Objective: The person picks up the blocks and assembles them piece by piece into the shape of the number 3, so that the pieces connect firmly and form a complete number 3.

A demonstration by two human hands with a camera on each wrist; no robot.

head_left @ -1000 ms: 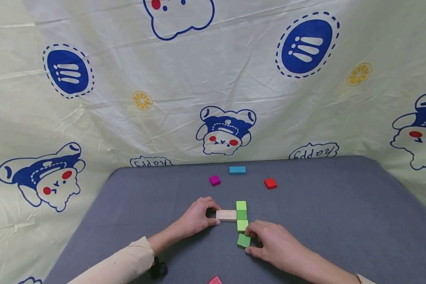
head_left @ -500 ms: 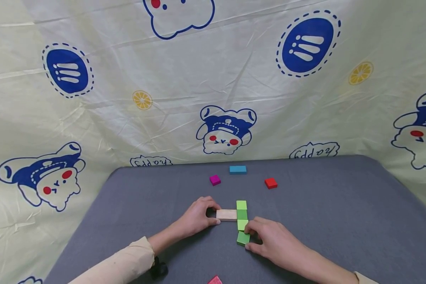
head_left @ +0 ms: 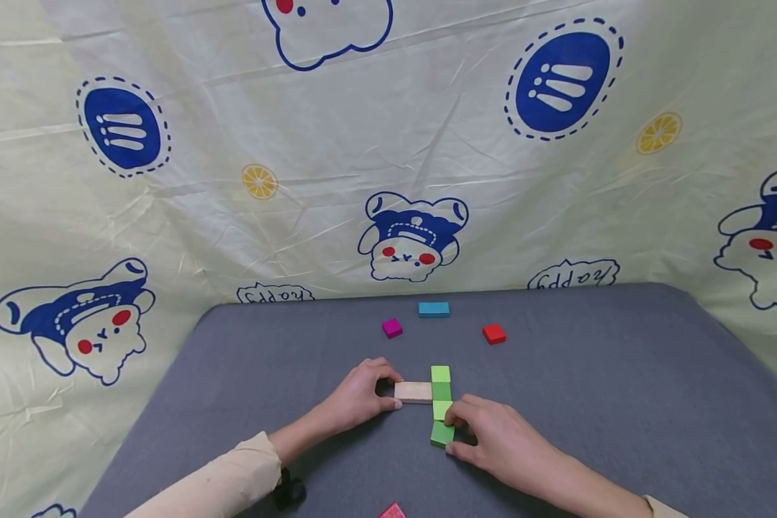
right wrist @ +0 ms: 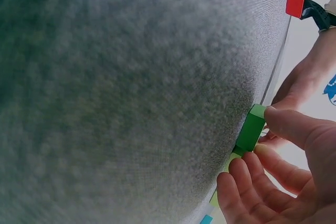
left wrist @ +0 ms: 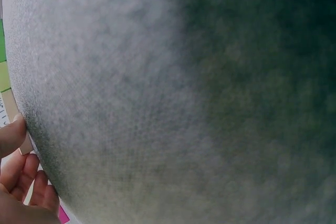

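A pale wooden block lies flat on the cloth, its left end held between the thumb and fingers of my left hand. Its right end meets a short column of light and darker green blocks. At the near end of that column, my right hand pinches a green block, which sits slightly skewed below the light green one. The right wrist view shows the thumb on one end of this green block and fingertips at the other.
Beyond the hands lie a magenta block, a blue block and a red block. A pinkish-red block is cut off by the bottom edge. A printed curtain hangs behind the grey-covered table.
My right hand has slid the green block slightly away from me and left, turning it straighter and nearer the column. My left hand and the wooden block have stayed put.
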